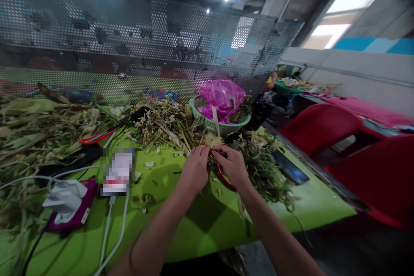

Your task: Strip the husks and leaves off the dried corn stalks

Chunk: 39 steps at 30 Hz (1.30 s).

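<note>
Head view: both hands were seen meeting at mid-desk, fingertips touching each other

- left hand (194, 168) was curled, thumb and fingers pinched on the near end of a pale tuft (211, 139) of plant fibre
- right hand (232, 164) was pinched on the same tuft from the other side; grip point was mostly hidden by the knuckles
- tuft was located just beyond the fingertips, straight ahead of both hands, at the near edge of the trimmings pile (161, 123); long axis was judged to run away from the person, toward the basket (226, 128)
- neither hand was clearly nearer; tuft was centred between them
- a red loop (221, 177) was seen under the right hand, lying on the desk (207, 224); what it belonged to could not be told
- basket was set behind the tuft, with a pink bag (223, 95) stuffed in it
- a dark phone (290, 167) was lying right of the right hand, well apart
- a white charger (66, 196) and cables were noted far left, clear of both hands
</note>
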Each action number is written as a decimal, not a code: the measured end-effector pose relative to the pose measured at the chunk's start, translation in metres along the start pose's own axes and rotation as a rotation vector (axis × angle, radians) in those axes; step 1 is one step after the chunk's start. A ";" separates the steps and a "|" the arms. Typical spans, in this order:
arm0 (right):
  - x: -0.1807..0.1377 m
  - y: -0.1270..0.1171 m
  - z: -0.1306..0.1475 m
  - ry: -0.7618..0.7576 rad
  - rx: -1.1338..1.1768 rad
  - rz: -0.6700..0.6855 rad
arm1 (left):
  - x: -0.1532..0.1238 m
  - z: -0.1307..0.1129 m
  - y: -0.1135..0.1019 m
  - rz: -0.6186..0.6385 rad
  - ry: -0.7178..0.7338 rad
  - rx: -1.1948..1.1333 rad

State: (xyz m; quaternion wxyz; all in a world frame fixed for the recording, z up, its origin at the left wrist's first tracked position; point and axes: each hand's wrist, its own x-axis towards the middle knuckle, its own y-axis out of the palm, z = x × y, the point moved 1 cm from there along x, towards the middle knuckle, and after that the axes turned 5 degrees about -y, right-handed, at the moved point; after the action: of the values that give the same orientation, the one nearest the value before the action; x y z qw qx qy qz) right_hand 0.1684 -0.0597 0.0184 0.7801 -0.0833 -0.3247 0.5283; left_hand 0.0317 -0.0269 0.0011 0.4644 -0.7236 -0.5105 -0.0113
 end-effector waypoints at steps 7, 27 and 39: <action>-0.005 -0.009 -0.011 0.064 -0.068 0.014 | 0.001 0.001 0.005 0.122 -0.011 -0.018; -0.003 0.006 -0.036 0.063 0.009 0.185 | 0.012 0.021 -0.007 0.070 -0.153 -0.380; -0.006 0.000 -0.022 0.036 -0.214 0.166 | 0.013 0.033 0.000 0.140 -0.329 -0.452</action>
State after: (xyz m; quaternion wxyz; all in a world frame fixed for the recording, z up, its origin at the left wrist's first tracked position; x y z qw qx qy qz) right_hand 0.1803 -0.0598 -0.0011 0.7260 -0.2018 -0.3573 0.5519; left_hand 0.0228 0.0055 -0.0113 0.2018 -0.8342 -0.5125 0.0249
